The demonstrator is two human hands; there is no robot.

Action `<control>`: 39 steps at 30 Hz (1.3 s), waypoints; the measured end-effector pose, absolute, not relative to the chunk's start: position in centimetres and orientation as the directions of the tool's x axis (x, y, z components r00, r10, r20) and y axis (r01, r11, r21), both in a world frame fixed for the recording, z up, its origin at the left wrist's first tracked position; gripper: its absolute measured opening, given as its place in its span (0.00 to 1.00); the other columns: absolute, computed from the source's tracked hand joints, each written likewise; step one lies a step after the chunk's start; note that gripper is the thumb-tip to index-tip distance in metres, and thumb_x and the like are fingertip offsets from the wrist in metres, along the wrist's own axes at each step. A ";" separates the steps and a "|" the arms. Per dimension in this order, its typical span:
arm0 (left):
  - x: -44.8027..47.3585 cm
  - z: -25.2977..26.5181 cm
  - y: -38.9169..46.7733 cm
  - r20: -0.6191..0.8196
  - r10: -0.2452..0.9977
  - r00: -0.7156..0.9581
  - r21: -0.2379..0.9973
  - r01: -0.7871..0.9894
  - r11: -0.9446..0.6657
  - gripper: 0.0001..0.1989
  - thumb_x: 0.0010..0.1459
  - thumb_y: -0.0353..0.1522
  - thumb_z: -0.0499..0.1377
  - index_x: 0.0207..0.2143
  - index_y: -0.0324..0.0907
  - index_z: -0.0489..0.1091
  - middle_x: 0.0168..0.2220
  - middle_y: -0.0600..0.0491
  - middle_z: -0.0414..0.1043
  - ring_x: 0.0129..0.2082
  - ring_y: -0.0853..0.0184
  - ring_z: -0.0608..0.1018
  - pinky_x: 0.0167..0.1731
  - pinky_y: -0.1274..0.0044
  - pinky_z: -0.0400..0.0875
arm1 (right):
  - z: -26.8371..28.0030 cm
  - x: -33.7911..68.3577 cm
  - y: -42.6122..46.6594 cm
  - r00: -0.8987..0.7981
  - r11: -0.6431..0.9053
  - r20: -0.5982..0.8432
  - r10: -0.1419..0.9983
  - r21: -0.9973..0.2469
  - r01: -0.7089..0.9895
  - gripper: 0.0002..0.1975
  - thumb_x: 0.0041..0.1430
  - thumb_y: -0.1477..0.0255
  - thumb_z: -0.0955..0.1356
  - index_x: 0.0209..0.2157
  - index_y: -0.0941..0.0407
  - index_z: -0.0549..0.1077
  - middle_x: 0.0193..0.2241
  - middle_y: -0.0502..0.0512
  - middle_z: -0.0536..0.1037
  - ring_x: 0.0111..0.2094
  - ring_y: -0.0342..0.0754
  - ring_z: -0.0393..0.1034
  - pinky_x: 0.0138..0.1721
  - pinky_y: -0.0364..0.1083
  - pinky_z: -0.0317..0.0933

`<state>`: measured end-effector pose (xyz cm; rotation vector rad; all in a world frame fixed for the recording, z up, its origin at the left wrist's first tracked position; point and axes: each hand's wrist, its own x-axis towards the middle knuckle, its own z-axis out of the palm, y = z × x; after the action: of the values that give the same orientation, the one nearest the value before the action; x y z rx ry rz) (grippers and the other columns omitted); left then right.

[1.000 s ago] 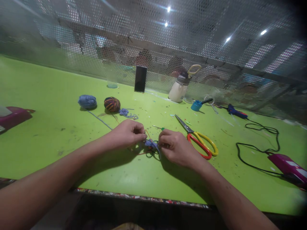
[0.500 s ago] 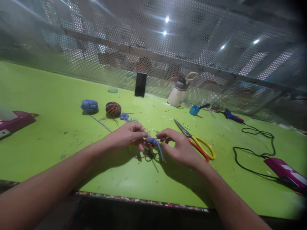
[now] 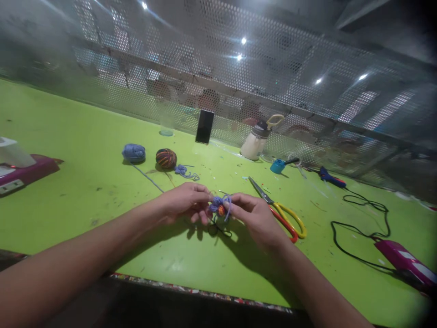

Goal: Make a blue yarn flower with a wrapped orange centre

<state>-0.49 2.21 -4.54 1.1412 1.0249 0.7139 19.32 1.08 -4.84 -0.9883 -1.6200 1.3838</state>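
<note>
A small purple crocheted flower (image 3: pixel 217 202) with an orange-red centre is held up over the table between my hands. My left hand (image 3: pixel 191 202) pinches its left edge, with the lower fingers loosely curled. From the other side my right hand (image 3: pixel 251 214) grips the flower between thumb and forefinger, beside a loop of purple yarn. Below lies a thin dark looped cord (image 3: pixel 220 230). Beyond my left hand are a blue yarn ball (image 3: pixel 134 153), a multicoloured yarn ball (image 3: pixel 166 158) and a second purple crocheted piece (image 3: pixel 180 170) with a loose tail.
Scissors (image 3: pixel 288 221) with red and yellow handles lie just right of my right hand. Farther back stand a phone (image 3: pixel 205 126), a bottle (image 3: pixel 254 142) and a blue pot (image 3: pixel 277 166). A glue gun (image 3: pixel 332 177) and magenta power strips (image 3: pixel 406 259) sit at the sides.
The flower has turned so its orange-red centre faces me. My right hand has come in from the side, and its thumb now presses on the flower. The camera view has shifted slightly.
</note>
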 end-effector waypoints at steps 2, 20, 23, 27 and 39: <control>-0.7 -4.2 2.4 -0.283 0.907 0.312 0.956 0.169 0.240 0.05 0.54 0.29 0.59 0.32 0.36 0.72 0.26 0.47 0.77 0.22 0.67 0.77 0.18 0.80 0.64 | -5.0 19.2 1.0 -0.382 -0.035 -0.021 0.924 -0.999 -0.029 0.12 0.51 0.63 0.75 0.29 0.58 0.79 0.26 0.53 0.75 0.25 0.42 0.64 0.29 0.45 0.58; -0.4 -4.3 1.6 -0.144 0.882 0.448 0.961 0.277 0.015 0.17 0.46 0.44 0.67 0.30 0.40 0.73 0.28 0.51 0.75 0.28 0.64 0.74 0.29 0.73 0.67 | -5.0 18.6 0.8 -0.355 -0.107 -0.084 0.931 -0.993 -0.047 0.19 0.42 0.58 0.79 0.22 0.57 0.73 0.19 0.48 0.70 0.20 0.39 0.58 0.23 0.43 0.52; -0.3 -4.9 1.7 -0.088 0.904 0.418 0.957 0.287 -0.039 0.15 0.47 0.42 0.67 0.32 0.40 0.75 0.30 0.49 0.77 0.30 0.62 0.76 0.32 0.71 0.69 | -5.4 18.4 0.9 -0.358 -0.139 -0.106 0.928 -0.988 -0.067 0.20 0.43 0.57 0.78 0.21 0.57 0.72 0.18 0.48 0.69 0.20 0.39 0.57 0.23 0.43 0.50; -0.5 -5.1 2.1 -0.044 0.877 0.479 0.990 0.142 -0.028 0.16 0.51 0.38 0.66 0.40 0.39 0.76 0.37 0.45 0.80 0.37 0.60 0.79 0.40 0.69 0.70 | -6.1 18.5 1.1 -0.389 -0.163 -0.120 0.913 -0.984 -0.078 0.19 0.46 0.57 0.77 0.23 0.58 0.72 0.19 0.49 0.71 0.20 0.40 0.59 0.23 0.44 0.51; 0.0 -5.0 1.9 -0.094 0.930 0.357 0.988 0.147 0.043 0.09 0.51 0.32 0.64 0.36 0.37 0.75 0.27 0.50 0.77 0.26 0.66 0.75 0.30 0.75 0.65 | -5.8 18.7 0.9 -0.474 -0.152 -0.100 0.875 -0.986 -0.074 0.13 0.49 0.64 0.76 0.30 0.59 0.76 0.27 0.51 0.73 0.27 0.42 0.63 0.32 0.45 0.55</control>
<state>0.01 1.86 -4.96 1.4081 1.0565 0.8140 18.67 0.89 -5.80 -0.9491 -1.4047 1.7142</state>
